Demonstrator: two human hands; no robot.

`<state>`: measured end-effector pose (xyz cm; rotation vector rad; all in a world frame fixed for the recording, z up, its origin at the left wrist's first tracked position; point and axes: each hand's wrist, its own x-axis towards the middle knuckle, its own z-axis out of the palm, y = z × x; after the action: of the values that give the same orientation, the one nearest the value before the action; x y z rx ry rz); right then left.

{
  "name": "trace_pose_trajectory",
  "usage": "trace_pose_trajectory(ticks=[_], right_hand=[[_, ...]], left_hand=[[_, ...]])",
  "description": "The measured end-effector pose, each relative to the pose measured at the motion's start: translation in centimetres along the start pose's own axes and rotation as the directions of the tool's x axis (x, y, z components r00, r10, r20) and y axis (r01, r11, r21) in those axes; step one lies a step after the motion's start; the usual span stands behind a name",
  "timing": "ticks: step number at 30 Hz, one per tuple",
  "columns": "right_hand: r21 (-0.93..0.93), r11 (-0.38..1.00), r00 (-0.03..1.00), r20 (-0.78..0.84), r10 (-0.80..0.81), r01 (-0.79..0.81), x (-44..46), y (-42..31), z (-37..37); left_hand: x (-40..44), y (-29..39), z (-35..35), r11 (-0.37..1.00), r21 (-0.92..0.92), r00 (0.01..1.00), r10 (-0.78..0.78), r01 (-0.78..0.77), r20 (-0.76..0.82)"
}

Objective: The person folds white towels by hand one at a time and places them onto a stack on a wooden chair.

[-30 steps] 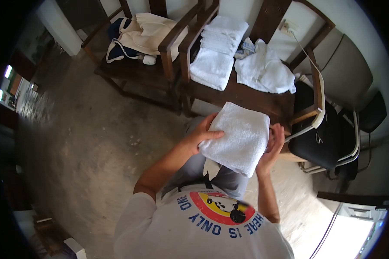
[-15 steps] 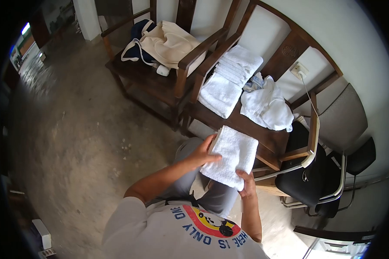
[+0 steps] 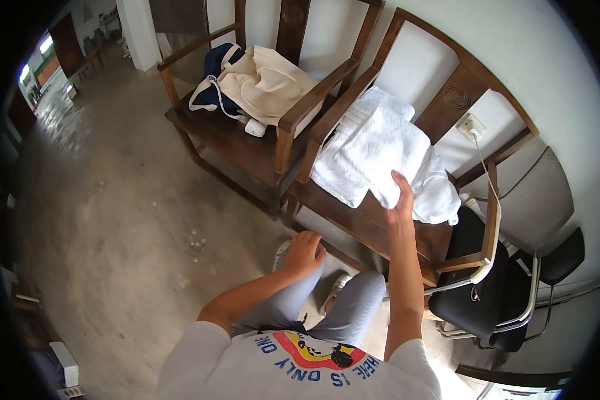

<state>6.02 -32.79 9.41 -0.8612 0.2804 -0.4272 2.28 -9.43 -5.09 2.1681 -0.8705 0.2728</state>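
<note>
My right hand [image 3: 400, 200] grips a folded white towel [image 3: 387, 150] by its near corner, thumb on top. The towel is held out over the wooden chair's seat, in front of a stack of folded white towels [image 3: 337, 177], and covers part of it. How far it is above the stack I cannot tell. To its right lies a crumpled white cloth [image 3: 437, 193], partly hidden by the towel. My left hand [image 3: 303, 255] is at my left knee, loosely bent and holding nothing; its fingertips are partly out of sight.
The dark wooden chair [image 3: 367, 227] has armrests on both sides. Beside it on the left, another wooden chair [image 3: 237, 143] carries a cream and navy bag [image 3: 267, 80]. A black metal-framed chair [image 3: 470, 293] stands at right. A cord hangs from the wall socket [image 3: 472, 127].
The folded towel has moved from above my lap forward to the stack, carried by my right hand. My left hand has let go of it and dropped back to my knee.
</note>
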Motion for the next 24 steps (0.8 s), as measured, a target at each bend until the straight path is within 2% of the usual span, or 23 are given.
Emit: trace_pose_trajectory(ticks=[3, 5, 6, 7, 9, 19, 20, 23, 24], right_hand=[[0.131, 0.978, 0.986, 0.070, 0.153, -0.162, 5.6, 3.8, -1.6], [-0.114, 0.957, 0.963, -0.066, 0.261, -0.267, 8.4, 7.5, -3.8], [-0.224, 0.923, 0.950, -0.046, 0.310, -0.312, 8.6, 8.8, -4.3], [-0.263, 0.936, 0.970, -0.008, 0.242, -0.235, 8.6, 9.6, -5.0], [-0.228, 0.921, 0.949, -0.036, 0.314, -0.314, 8.8, 9.1, -4.9], [-0.227, 0.946, 0.972, -0.012, 0.234, -0.231, 7.3, 7.6, -3.4], [-0.323, 0.934, 0.988, -0.023, 0.155, -0.154, 7.3, 8.0, -3.9], [-0.530, 0.837, 0.987, -0.148, 0.069, -0.137, 8.0, 9.0, -5.6], [-0.673, 0.732, 0.989, -0.150, 0.008, -0.108, 8.0, 8.5, -5.8]], left_hand=[[-0.1, -0.7, 0.6, 1.000, -0.011, 1.000, 0.024, -0.024, -0.005], [0.1, -0.9, 0.4, 1.000, -0.024, 1.000, 0.016, -0.016, -0.001], [0.1, -1.2, 0.4, 0.999, -0.028, 1.000, 0.019, -0.020, -0.004], [0.0, -1.4, 0.4, 0.999, -0.033, 1.000, 0.019, -0.019, -0.005], [0.3, -0.9, 0.0, 0.999, -0.045, 1.000, 0.011, -0.010, 0.004], [0.0, -0.7, 1.6, 0.996, -0.080, 0.999, 0.031, -0.032, -0.012], [0.0, -0.6, 1.6, 0.996, -0.080, 0.999, 0.033, -0.034, -0.010], [0.0, -0.8, 1.5, 0.996, -0.073, 0.999, 0.051, -0.051, -0.006], [0.1, -0.9, 1.6, 0.996, -0.071, 0.998, 0.056, -0.057, -0.009]])
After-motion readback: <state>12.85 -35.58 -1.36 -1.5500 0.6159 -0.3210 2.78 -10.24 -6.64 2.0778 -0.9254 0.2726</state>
